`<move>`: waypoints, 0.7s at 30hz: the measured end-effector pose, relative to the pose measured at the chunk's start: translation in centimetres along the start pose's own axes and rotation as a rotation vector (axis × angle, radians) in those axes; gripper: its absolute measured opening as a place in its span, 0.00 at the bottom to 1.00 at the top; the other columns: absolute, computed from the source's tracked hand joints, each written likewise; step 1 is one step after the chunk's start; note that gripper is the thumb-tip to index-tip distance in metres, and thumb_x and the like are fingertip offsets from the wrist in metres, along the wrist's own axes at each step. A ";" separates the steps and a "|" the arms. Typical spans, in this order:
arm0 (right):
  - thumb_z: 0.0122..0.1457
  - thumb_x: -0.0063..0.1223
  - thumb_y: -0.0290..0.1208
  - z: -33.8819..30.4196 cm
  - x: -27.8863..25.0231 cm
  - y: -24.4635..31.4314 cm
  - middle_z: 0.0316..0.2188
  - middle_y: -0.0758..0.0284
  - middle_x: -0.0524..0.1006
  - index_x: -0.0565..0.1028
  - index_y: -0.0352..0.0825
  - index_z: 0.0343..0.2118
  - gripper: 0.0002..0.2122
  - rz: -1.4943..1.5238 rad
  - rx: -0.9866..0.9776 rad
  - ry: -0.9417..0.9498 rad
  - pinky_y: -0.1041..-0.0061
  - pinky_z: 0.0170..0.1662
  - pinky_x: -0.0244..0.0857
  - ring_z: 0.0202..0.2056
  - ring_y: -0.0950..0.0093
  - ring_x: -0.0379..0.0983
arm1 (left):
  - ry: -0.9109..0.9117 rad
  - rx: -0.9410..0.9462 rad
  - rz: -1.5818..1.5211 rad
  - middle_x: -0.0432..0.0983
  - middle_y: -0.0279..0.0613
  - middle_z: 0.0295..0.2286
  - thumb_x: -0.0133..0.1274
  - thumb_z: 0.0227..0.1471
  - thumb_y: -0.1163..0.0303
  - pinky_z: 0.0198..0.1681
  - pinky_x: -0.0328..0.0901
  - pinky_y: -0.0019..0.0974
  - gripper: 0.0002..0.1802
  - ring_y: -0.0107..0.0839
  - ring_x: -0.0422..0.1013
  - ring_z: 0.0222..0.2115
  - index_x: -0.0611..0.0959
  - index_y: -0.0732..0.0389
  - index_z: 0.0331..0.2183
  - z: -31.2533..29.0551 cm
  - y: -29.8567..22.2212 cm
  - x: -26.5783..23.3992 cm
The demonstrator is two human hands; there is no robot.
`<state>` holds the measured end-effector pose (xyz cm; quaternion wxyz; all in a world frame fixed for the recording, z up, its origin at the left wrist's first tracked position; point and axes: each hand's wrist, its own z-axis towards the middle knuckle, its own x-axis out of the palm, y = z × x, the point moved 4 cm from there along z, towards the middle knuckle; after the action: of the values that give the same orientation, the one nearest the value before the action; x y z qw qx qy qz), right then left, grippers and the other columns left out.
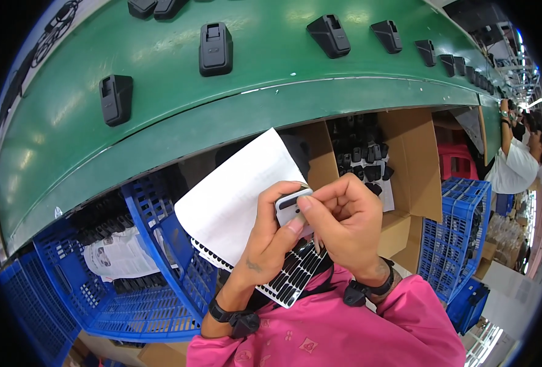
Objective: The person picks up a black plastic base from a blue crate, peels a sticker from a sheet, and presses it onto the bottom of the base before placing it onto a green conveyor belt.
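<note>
While the green bench (265,58) runs right across the top, a blue crate (154,321) sits below it on the left, with black parts and some printed paper inside. Up on the bench there's a spaced-out row of black holders (216,52), bunching up toward the far right. Next along is a big white sheet (237,189), curling up behind the left hand (269,241). That hand is clamped on a small grey-white piece (287,212) — thumb in front, fingers behind — held up over the lap. The piece has a black oblong near its top edge. Below the hands lies a sheet with rows of black oblongs (295,272); can't tell if it's joined to the white one. The right hand (344,220) has its fingers curled in, thumb tip at the piece's right edge, but I can't tell if it's gripping anything. Further right: an open cardboard box (416,165) with black parts in it, a pink stool (457,164), another blue crate (451,229), then a co-worker in white (512,171).
</note>
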<state>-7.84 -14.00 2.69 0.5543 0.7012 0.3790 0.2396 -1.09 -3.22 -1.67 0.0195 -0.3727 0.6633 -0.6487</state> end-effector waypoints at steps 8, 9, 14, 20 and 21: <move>0.55 0.54 0.21 -0.6 -0.1 -1.6 0.23 0.70 0.72 0.71 0.26 0.31 0.05 0.075 -0.002 0.013 0.89 0.22 0.60 0.21 0.87 0.68 | 0.049 -0.025 -0.328 0.65 0.54 0.49 0.39 0.59 0.67 0.28 0.64 0.25 0.25 0.26 0.66 0.29 0.51 0.58 0.55 0.4 0.1 0.1; 0.55 0.54 0.22 -0.9 -0.2 -1.8 0.23 0.70 0.72 0.71 0.26 0.31 0.05 0.085 0.000 0.008 0.88 0.23 0.60 0.21 0.87 0.68 | 0.018 -0.034 -0.267 0.65 0.57 0.48 0.41 0.58 0.63 0.31 0.66 0.27 0.26 0.30 0.68 0.32 0.52 0.56 0.55 0.4 0.0 0.3; 0.55 0.54 0.24 -1.9 -1.0 -2.4 0.24 0.71 0.72 0.73 0.25 0.33 0.07 0.135 0.009 0.005 0.87 0.24 0.60 0.22 0.86 0.67 | -0.061 0.088 -0.104 0.65 0.61 0.48 0.45 0.57 0.55 0.41 0.68 0.36 0.28 0.38 0.70 0.41 0.56 0.55 0.53 0.4 0.7 0.6; 0.51 0.57 0.23 -1.9 -3.2 -2.4 0.24 0.70 0.72 0.73 0.25 0.32 0.07 0.138 0.021 0.099 0.88 0.26 0.60 0.24 0.88 0.67 | 0.143 0.003 -0.226 0.69 0.50 0.43 0.48 0.54 0.63 0.48 0.62 0.35 0.23 0.34 0.67 0.44 0.61 0.64 0.48 0.4 0.8 -0.1; 0.50 0.58 0.23 -2.0 -3.8 -2.3 0.24 0.71 0.72 0.73 0.25 0.31 0.08 0.112 0.040 0.113 0.87 0.26 0.61 0.24 0.88 0.67 | 0.115 0.022 -0.156 0.70 0.44 0.40 0.49 0.52 0.68 0.45 0.62 0.31 0.25 0.29 0.67 0.41 0.64 0.65 0.50 0.3 0.2 0.1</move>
<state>-12.20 -15.60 1.37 0.5036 0.7175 0.3746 0.3020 -1.10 -3.53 -1.84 -0.0649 -0.3851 0.6251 -0.6758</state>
